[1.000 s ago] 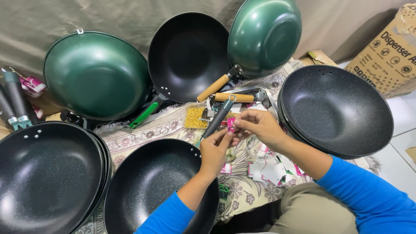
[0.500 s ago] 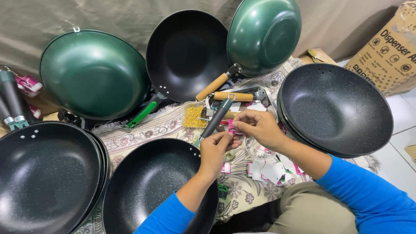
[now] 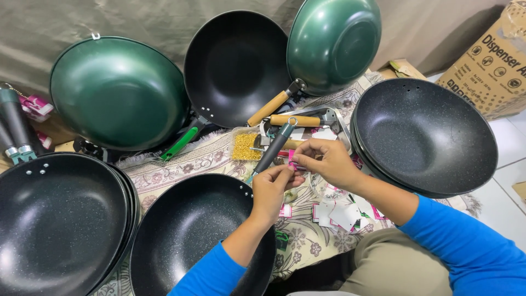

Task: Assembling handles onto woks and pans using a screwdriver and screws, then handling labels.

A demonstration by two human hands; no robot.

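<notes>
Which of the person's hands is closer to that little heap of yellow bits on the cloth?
Left. The left hand is just below-right of the yellow heap; the right hand sits farther right, beyond the dark pan handle.

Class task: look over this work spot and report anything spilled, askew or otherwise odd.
Paper tags lie scattered loose on the patterned cloth by the person's knee, overlapping at all angles. Both hands, left and right, pinch a small pink tag. The woks look undamaged.

Home assembly workshop on a floor: stacked black speckled woks (image 3: 424,134), loose wooden handles (image 3: 293,119), brown cardboard carton (image 3: 490,60) were present.
</notes>
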